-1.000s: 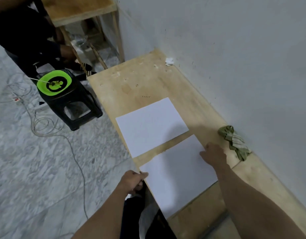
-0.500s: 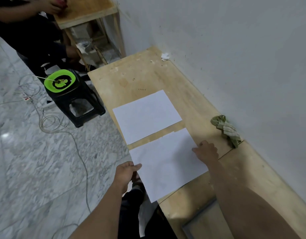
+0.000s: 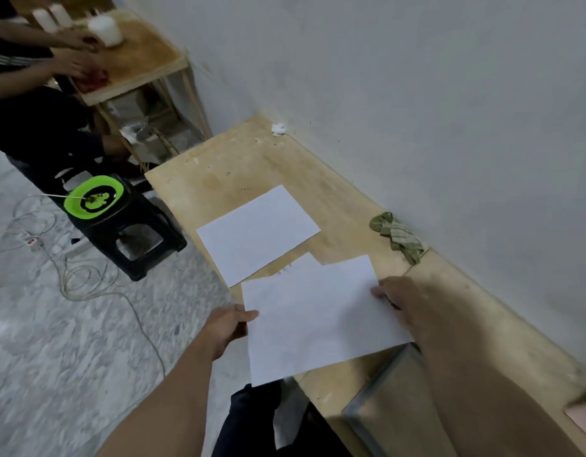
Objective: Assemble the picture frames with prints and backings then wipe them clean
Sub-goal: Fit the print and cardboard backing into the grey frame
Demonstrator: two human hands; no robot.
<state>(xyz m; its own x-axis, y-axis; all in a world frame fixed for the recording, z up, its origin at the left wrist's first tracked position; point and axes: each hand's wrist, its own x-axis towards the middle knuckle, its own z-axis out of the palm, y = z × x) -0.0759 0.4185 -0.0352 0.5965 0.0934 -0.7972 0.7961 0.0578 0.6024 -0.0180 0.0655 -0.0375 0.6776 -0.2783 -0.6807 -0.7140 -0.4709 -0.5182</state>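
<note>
Two bare hands on one white sheet (image 3: 321, 319) — left hand (image 3: 226, 328) pinching its near-left edge, thumb on top, remaining fingers hidden beneath the paper. Right hand (image 3: 400, 301) closed on the far-right edge, fingertips over the paper, underside of the grip not visible. Sheet raised off the wooden bench (image 3: 334, 206), its lower corner hanging past the bench edge; printed or blank, cannot tell from this side. Peeking out from behind its upper edge, a corner of another sheet, mostly covered. Beyond the left hand, farther along the bench, a second white sheet (image 3: 257, 232) lying flat. Beyond the right hand, against the wall, a crumpled green cloth (image 3: 397, 235). Just under the right forearm, a grey picture frame (image 3: 397, 407) — only one corner and part of two sides showing, the rest cut off by the arm and the picture's lower border. At the far right border, a sliver of something pinkish, too cropped to identify. Blurred throughout, fine detail lost.
</note>
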